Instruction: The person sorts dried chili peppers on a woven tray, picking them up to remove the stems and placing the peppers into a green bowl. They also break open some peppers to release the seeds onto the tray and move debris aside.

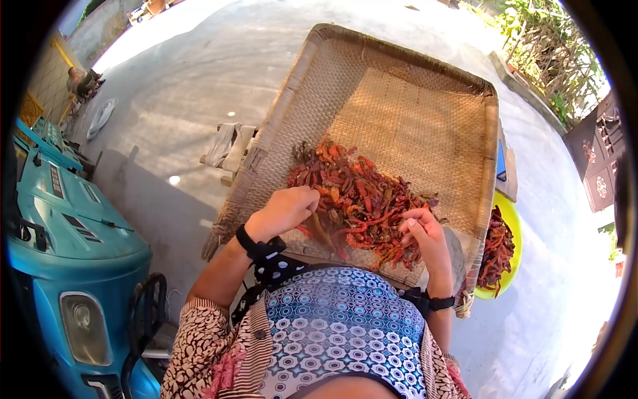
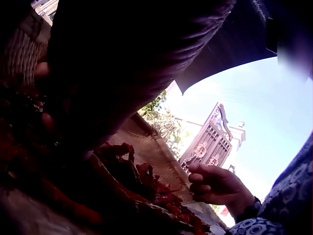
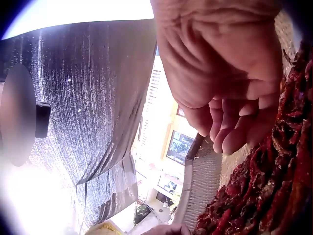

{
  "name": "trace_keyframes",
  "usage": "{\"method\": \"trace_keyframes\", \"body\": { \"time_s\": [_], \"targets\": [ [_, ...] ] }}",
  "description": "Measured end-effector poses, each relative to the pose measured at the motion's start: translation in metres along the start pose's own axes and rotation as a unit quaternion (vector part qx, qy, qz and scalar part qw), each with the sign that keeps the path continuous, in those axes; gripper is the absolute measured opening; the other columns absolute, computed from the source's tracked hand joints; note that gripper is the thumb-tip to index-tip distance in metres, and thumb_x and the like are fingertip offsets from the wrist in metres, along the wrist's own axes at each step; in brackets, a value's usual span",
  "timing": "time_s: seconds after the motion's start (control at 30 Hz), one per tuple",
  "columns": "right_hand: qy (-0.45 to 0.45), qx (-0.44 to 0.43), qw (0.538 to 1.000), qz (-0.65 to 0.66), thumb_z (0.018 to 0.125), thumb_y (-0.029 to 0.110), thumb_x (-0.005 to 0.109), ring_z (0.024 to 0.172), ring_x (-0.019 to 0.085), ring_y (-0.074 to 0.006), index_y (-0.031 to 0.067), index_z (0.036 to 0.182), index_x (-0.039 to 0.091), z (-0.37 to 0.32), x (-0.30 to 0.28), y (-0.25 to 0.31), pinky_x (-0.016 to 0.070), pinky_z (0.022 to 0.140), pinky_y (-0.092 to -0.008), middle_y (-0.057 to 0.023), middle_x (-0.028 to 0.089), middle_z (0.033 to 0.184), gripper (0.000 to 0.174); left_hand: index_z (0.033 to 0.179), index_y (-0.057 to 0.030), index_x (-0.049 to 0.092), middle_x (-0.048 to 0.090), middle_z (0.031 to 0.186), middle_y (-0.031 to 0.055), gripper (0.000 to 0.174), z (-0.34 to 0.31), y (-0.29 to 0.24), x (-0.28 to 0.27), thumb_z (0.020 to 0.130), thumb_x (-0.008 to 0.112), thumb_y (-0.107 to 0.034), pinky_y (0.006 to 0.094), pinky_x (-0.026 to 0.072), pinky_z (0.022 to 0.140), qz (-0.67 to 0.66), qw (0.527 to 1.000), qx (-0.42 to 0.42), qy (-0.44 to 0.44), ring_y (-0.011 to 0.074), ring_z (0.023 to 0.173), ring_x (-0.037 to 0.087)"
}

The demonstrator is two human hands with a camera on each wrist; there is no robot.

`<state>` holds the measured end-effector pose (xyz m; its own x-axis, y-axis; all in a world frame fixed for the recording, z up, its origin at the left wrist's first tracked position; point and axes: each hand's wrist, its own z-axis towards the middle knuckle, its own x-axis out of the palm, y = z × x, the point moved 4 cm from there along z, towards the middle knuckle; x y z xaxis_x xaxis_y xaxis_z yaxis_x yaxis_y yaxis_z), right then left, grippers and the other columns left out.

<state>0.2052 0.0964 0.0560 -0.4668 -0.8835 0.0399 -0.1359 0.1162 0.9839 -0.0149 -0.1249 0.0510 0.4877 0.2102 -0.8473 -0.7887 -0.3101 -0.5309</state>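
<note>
A heap of dried red chili peppers (image 1: 362, 193) lies at the near end of a large woven bamboo tray (image 1: 425, 106). My left hand (image 1: 286, 209) is over the heap's left side, fingers curled; a long, blurred chili pepper (image 1: 321, 231) hangs at its fingertips. In the left wrist view, that hand is mostly dark, with chilies (image 2: 146, 196) close beneath its fingers. Over the right side of the heap is my right hand (image 1: 425, 236), thumb near the index finger. The right wrist view shows its fingers (image 3: 230, 139) loosely curled with nothing between them, beside the chilies (image 3: 244, 200).
A yellow-green basin (image 1: 510, 249) with more dried chilies stands to the right, below the tray's edge. At the left is a blue vehicle (image 1: 80, 253). Wooden supports (image 1: 232, 149) show beside the tray. Concrete ground (image 1: 179, 86) surrounds it, with plants (image 1: 545, 46) at the far right.
</note>
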Motion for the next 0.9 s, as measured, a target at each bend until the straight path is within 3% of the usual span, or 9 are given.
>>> {"method": "trace_keyframes", "body": {
  "time_s": [0.23,0.33,0.37,0.53,0.6,0.73,0.77,0.87,0.9],
  "targets": [
    [0.145,0.028,0.982,-0.114,0.097,0.018,0.057,0.073,0.056,-0.0086,0.0026,0.115,0.056,0.011,0.041,0.002,0.0481,0.067,-0.0243,-0.0031,0.061,0.092,0.024,0.089,-0.0041,0.06,0.063,0.087,0.0096,0.009,0.005,-0.029,-0.021,0.08,0.063,-0.006,0.0363,0.0508,0.072,-0.147,0.989,-0.017,0.023,0.0252,0.083,0.064],
    [0.179,0.031,0.969,-0.166,0.097,0.021,0.06,0.072,0.056,-0.0082,0.0003,0.12,0.054,0.015,0.058,0.006,0.0477,0.063,-0.0245,-0.0023,0.059,0.083,0.032,0.091,-0.0018,0.061,0.064,0.088,0.0111,0.012,0.014,-0.048,-0.022,0.08,0.065,-0.007,0.0354,0.0516,0.073,-0.202,0.979,-0.021,0.02,0.0243,0.083,0.065],
    [0.176,-0.017,0.961,-0.213,0.097,0.023,0.06,0.067,0.055,-0.0072,-0.0001,0.12,0.053,0.019,0.059,0.004,0.0468,0.06,-0.0237,-0.0019,0.058,0.077,0.033,0.092,-0.0013,0.062,0.064,0.089,0.0119,0.013,0.02,-0.047,-0.015,0.081,0.066,-0.007,0.035,0.0519,0.074,-0.209,0.977,-0.011,0.036,0.0242,0.084,0.065],
    [0.104,0.065,0.989,-0.083,0.099,0.022,0.056,0.06,0.055,-0.0078,-0.0011,0.12,0.054,0.032,0.052,0.002,0.0454,0.056,-0.0216,-0.0029,0.06,0.076,0.031,0.094,-0.0017,0.063,0.061,0.089,0.0108,0.013,0.035,-0.056,-0.004,0.083,0.064,-0.009,0.0348,0.0479,0.076,-0.268,0.96,0.031,0.069,0.0239,0.086,0.06],
    [0.098,0.087,0.991,0.02,0.1,0.02,0.054,0.06,0.056,-0.0087,-0.0007,0.119,0.055,0.037,0.042,-0.005,0.0461,0.056,-0.0218,-0.0032,0.061,0.077,0.029,0.096,-0.0016,0.064,0.059,0.091,0.0065,0.012,0.037,-0.055,0.001,0.084,0.065,-0.007,0.0299,0.0466,0.075,-0.277,0.956,0.034,0.09,0.0172,0.084,0.057],
    [0.081,0.105,0.987,0.091,0.1,0.018,0.054,0.061,0.056,-0.0099,0.0021,0.111,0.059,0.045,0.027,-0.013,0.0471,0.057,-0.0225,-0.0035,0.06,0.076,0.02,0.096,-0.0027,0.063,0.06,0.092,0.0096,0.014,0.04,-0.053,0.004,0.086,0.061,-0.012,0.0359,0.0465,0.078,-0.291,0.949,-0.001,0.117,0.025,0.089,0.058],
    [0.082,0.105,0.985,0.107,0.099,0.017,0.055,0.059,0.057,-0.011,0.0029,0.106,0.059,0.046,0.026,-0.012,0.0474,0.056,-0.0231,-0.0038,0.06,0.076,0.016,0.095,-0.0019,0.064,0.06,0.091,0.0078,0.011,0.042,-0.048,0.006,0.086,0.063,-0.008,0.0325,0.0473,0.077,-0.257,0.96,0.018,0.105,0.0204,0.087,0.059],
    [0.093,0.08,0.978,0.168,0.098,0.017,0.056,0.056,0.057,-0.0122,0.0037,0.103,0.059,0.049,0.019,-0.012,0.0478,0.054,-0.0239,-0.0041,0.061,0.075,0.015,0.096,-0.004,0.061,0.059,0.093,0.0114,0.011,0.044,-0.039,0.008,0.087,0.06,-0.011,0.0378,0.047,0.078,-0.213,0.971,-0.024,0.103,0.0279,0.089,0.059],
    [0.078,0.084,0.982,0.153,0.098,0.017,0.056,0.054,0.057,-0.0135,0.0045,0.102,0.059,0.049,0.015,-0.008,0.0479,0.052,-0.0246,-0.0044,0.061,0.075,0.013,0.096,-0.0052,0.061,0.059,0.094,0.0109,0.01,0.043,-0.039,0.004,0.087,0.06,-0.01,0.0377,0.0482,0.075,-0.208,0.976,-0.036,0.058,0.0276,0.086,0.061]
  ]
}}
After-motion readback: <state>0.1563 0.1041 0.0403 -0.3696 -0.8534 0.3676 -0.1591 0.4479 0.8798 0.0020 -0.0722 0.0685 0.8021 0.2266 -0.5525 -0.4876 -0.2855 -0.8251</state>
